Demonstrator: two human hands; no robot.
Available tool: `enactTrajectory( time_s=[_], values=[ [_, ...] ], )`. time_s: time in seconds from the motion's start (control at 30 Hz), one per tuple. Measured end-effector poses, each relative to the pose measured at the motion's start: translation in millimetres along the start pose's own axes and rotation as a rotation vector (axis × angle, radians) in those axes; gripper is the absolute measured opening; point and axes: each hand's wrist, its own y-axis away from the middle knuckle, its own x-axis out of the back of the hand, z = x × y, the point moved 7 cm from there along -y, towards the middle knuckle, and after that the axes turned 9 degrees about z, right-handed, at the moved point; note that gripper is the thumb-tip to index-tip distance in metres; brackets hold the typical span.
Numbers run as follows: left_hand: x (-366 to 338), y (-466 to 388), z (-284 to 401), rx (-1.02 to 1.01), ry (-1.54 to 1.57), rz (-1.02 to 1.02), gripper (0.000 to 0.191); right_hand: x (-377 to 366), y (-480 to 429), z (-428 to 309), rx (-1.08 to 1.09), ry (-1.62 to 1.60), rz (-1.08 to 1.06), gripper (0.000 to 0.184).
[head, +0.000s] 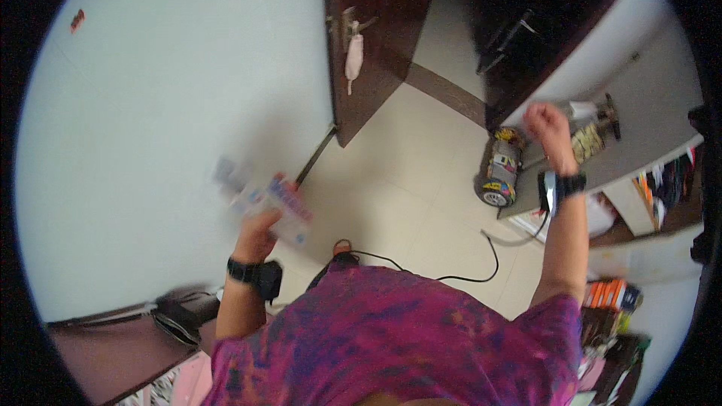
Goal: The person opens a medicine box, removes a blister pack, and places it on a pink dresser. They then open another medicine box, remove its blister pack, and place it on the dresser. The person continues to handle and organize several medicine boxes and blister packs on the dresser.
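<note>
My left hand (pixel 258 234) grips a pale plastic packet (pixel 286 211) with blue and red printing. The packet is blurred by motion, and its exact kind is unclear. It is in front of the pale wall, left of my body. My right hand (pixel 547 127) is raised on the right with its fingers curled in, and nothing shows in it. Below it in the picture stands a hoverboard (pixel 501 166) with colourful graphics, apart from the hand. Each wrist wears a black strap with a device on it.
A dark brown door (pixel 372 28) stands ajar, a pink cloth item (pixel 354 59) hanging from its handle. A black cable (pixel 468 279) snakes over the tiled floor (pixel 417 180). Shelves (pixel 632 208) with books line the right. A brown tabletop (pixel 118 349) is at lower left.
</note>
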Motion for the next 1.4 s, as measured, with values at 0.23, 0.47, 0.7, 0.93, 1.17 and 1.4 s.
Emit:
enactTrajectory(
  time_s=[0.23, 0.47, 0.7, 0.93, 1.17, 1.4],
  values=[
    [-107.3, -0.3, 15.4, 0.128, -0.22, -0.321, 0.076, -106.2, 153.6, -53.5, -0.069, 0.078, -0.276, 0.022],
    [-210.1, 78.2, -20.1, 0.191, -0.221, -0.536, 0.082, -119.3, 267.8, -130.7, -0.146, -0.492, -0.527, 0.048],
    [-258.9, 240.9, -5.8, -0.083, -0.402, -0.468, 0.079, -37.8, 387.7, -220.5, -0.178, -0.54, -0.61, 0.029],
    [-219.5, 278.8, 45.3, -0.802, -0.39, -0.297, 0.078, -43.7, 393.2, -208.7, 0.09, -0.193, -0.483, 0.027],
    [-245.0, 284.2, 74.1, -1.113, -0.781, -0.147, 0.028, -28.5, 376.3, -243.3, 0.371, -0.003, -0.329, 0.027],
    [-263.6, 423.9, 120.4, -1.4, -1.04, -0.274, 0.018, -0.9, 482.0, -332.7, 0.504, 0.074, -0.198, 0.027]
  ],
)
